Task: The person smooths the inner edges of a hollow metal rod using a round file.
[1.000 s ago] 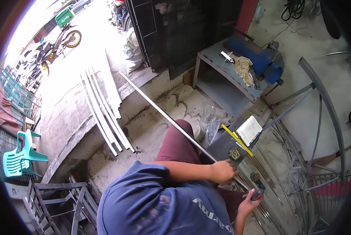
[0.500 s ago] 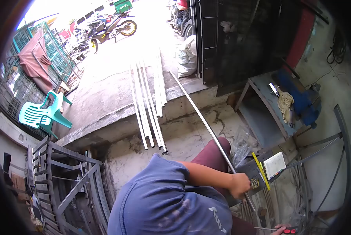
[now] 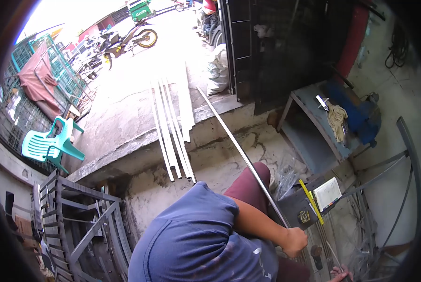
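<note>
My left hand [image 3: 295, 242] is closed at the lower end of a long, shiny metal tube [image 3: 243, 155], which slants up and left past my knee. At the bottom edge, my right hand [image 3: 340, 273] is partly cut off, its fingers bent around a thin tool [image 3: 334, 256]. Beside the left hand, a dark work surface [image 3: 290, 207] bears a round black-and-yellow item [image 3: 304, 216], a yellow bar [image 3: 310, 199] and a white notepad [image 3: 327, 193].
Several metal tubes [image 3: 170, 136] lie across the concrete step. A green chair [image 3: 43, 144] and a dark metal frame [image 3: 60, 211] are at the left. A metal table [image 3: 309, 108] with a cloth [image 3: 336, 121] stands upper right. Motorcycles [image 3: 130, 41] are parked outside.
My left hand and forearm have moved slightly down. The thin tool in my right hand has swung from nearly level to steep, and its red-and-black handle no longer shows. The view has shifted a little.
</note>
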